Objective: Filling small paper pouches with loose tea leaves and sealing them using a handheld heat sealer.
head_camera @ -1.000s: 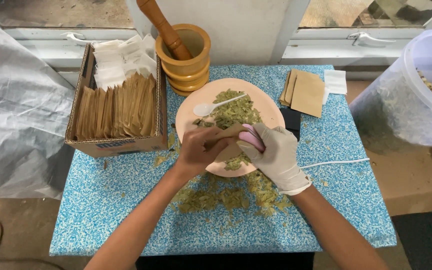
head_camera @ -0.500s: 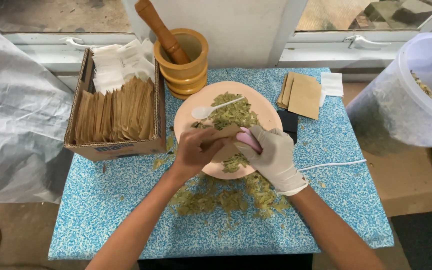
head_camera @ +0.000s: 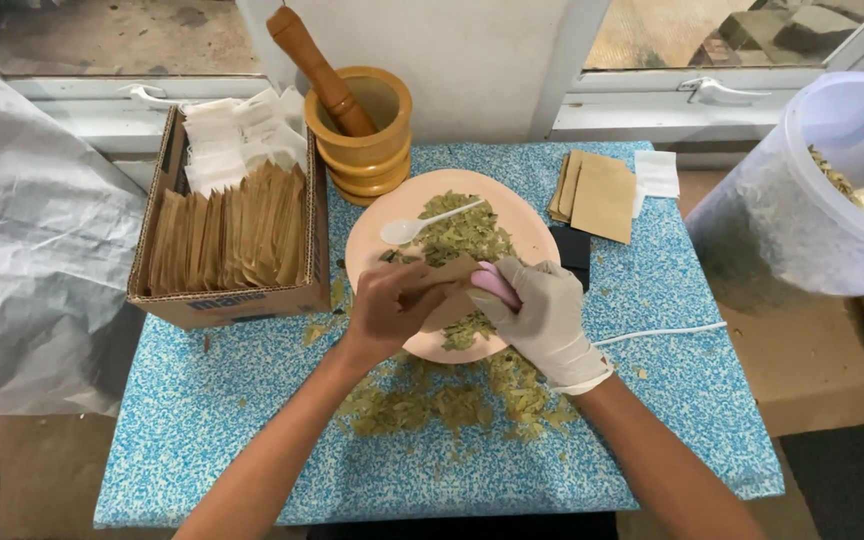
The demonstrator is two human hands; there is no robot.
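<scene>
My left hand [head_camera: 392, 310], bare, grips a small brown paper packet [head_camera: 449, 290] over the front edge of a peach plate [head_camera: 532, 235]. My right hand [head_camera: 542, 320], in a white glove, presses a pink handheld device [head_camera: 497, 283] against the packet's right side. The plate holds dried green leaves [head_camera: 467, 232] and a white plastic spoon [head_camera: 422, 224]. More crushed leaves [head_camera: 452, 400] lie scattered on the blue speckled tabletop [head_camera: 202, 420] below my hands.
A cardboard box [head_camera: 242, 300] of brown packets and white papers stands at left. A wooden mortar [head_camera: 367, 150] with pestle [head_camera: 317, 68] is behind the plate. Flat brown packets [head_camera: 597, 192], a black device [head_camera: 577, 250], a white cord [head_camera: 662, 332], a clear tub [head_camera: 812, 200] at right.
Both hands stay together over the plate's front edge, with only slight shifts around the packet. Nothing else has moved.
</scene>
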